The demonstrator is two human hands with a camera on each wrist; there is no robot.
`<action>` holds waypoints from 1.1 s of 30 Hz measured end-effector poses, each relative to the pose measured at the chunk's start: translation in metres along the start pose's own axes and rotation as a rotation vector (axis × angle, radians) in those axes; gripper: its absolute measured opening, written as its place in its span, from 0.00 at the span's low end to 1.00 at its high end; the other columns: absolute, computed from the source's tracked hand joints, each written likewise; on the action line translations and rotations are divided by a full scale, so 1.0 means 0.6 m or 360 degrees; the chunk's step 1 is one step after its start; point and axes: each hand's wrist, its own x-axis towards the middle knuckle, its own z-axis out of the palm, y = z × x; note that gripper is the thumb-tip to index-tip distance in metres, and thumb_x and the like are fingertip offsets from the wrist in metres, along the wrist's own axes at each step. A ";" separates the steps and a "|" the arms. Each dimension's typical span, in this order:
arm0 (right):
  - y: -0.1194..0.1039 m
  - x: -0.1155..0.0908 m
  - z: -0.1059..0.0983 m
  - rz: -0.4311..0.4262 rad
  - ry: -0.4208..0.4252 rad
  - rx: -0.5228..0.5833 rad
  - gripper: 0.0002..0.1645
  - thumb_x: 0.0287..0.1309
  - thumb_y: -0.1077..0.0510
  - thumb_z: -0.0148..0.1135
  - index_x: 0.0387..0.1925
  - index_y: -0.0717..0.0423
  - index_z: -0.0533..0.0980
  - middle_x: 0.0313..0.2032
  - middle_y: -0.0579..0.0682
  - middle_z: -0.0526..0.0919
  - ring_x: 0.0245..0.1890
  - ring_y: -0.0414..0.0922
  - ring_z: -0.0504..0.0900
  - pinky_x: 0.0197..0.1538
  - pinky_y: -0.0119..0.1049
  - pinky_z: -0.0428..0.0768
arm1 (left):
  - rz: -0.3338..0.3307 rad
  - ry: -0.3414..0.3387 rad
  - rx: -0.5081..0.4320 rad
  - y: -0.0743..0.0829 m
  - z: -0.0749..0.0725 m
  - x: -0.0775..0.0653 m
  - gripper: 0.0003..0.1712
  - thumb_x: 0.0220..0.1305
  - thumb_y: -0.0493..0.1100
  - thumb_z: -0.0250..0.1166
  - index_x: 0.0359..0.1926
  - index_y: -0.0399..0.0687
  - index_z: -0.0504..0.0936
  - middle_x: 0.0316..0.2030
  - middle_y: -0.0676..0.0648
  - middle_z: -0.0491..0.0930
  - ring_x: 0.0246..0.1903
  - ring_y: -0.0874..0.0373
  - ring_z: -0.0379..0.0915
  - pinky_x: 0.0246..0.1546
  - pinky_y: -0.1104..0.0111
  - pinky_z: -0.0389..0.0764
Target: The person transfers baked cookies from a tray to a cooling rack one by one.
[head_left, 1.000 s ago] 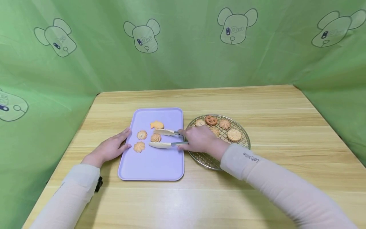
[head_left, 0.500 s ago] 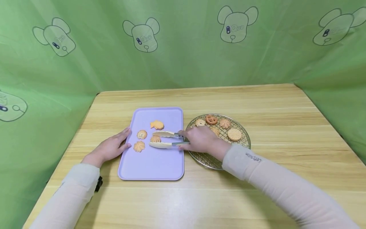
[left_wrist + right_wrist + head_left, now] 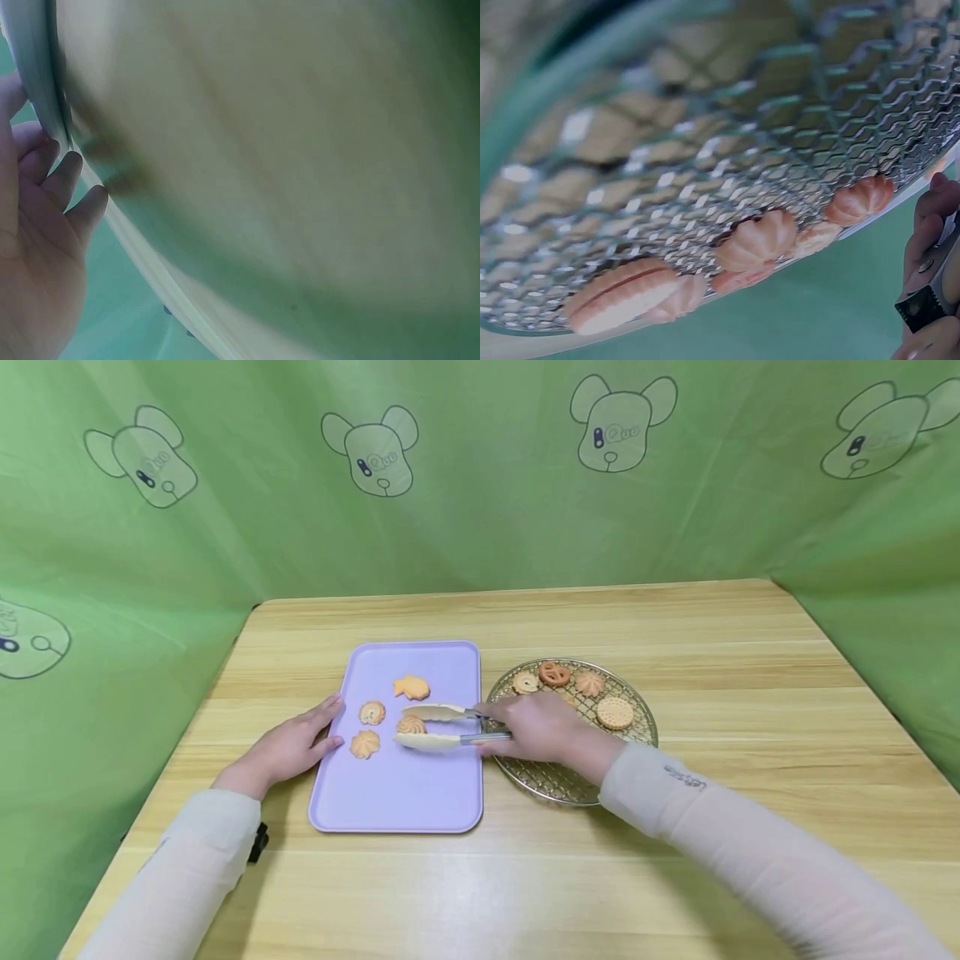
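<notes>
My right hand (image 3: 546, 728) grips a pair of tongs (image 3: 431, 742) with pale tips and metal arms. The tips reach over the lilac tray (image 3: 397, 797), one on each side of a swirled round cookie (image 3: 411, 726); whether both touch it I cannot tell. My left hand (image 3: 285, 752) rests with extended fingers against the tray's left edge; its fingers also show in the left wrist view. On the tray lie a fish-shaped cookie (image 3: 412, 687), a ring-like cookie (image 3: 371, 712) and a flower-shaped cookie (image 3: 365, 744).
Right of the tray stands a round wire rack (image 3: 551, 785) holding a pretzel cookie (image 3: 554, 674), a dotted round cookie (image 3: 614, 713), a fluted cookie (image 3: 589, 683) and others. My right hand hides part of it. Green printed cloth (image 3: 495, 527) surrounds the wooden table (image 3: 480, 893).
My right hand and the tongs have drawn slightly to the right. The swirled cookie has shifted a little between the tips. My left hand stays at the tray edge.
</notes>
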 end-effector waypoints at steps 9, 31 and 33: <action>0.022 -0.019 -0.011 -0.0101 0.0084 0.0036 0.42 0.55 0.31 0.58 0.63 0.52 0.71 0.51 0.53 0.81 0.39 0.50 0.85 0.24 0.35 0.81 | -0.0001 0.0002 0.0006 -0.001 -0.001 0.000 0.37 0.72 0.52 0.52 0.73 0.41 0.51 0.72 0.40 0.47 0.68 0.40 0.50 0.66 0.49 0.56; 0.088 -0.080 -0.037 -0.0102 0.0109 0.0020 0.40 0.53 0.32 0.62 0.60 0.52 0.74 0.34 0.51 0.85 0.18 0.39 0.75 0.24 0.37 0.77 | -0.0005 -0.0004 -0.0013 0.004 -0.002 -0.002 0.37 0.72 0.51 0.52 0.73 0.40 0.51 0.72 0.40 0.47 0.68 0.40 0.49 0.66 0.49 0.55; 0.094 -0.086 -0.037 -0.0117 0.0115 0.0037 0.39 0.53 0.33 0.63 0.60 0.53 0.74 0.35 0.52 0.85 0.20 0.40 0.77 0.27 0.39 0.79 | -0.0008 -0.0003 -0.0011 0.004 -0.002 -0.002 0.37 0.72 0.51 0.52 0.73 0.41 0.51 0.73 0.40 0.47 0.68 0.40 0.49 0.66 0.49 0.55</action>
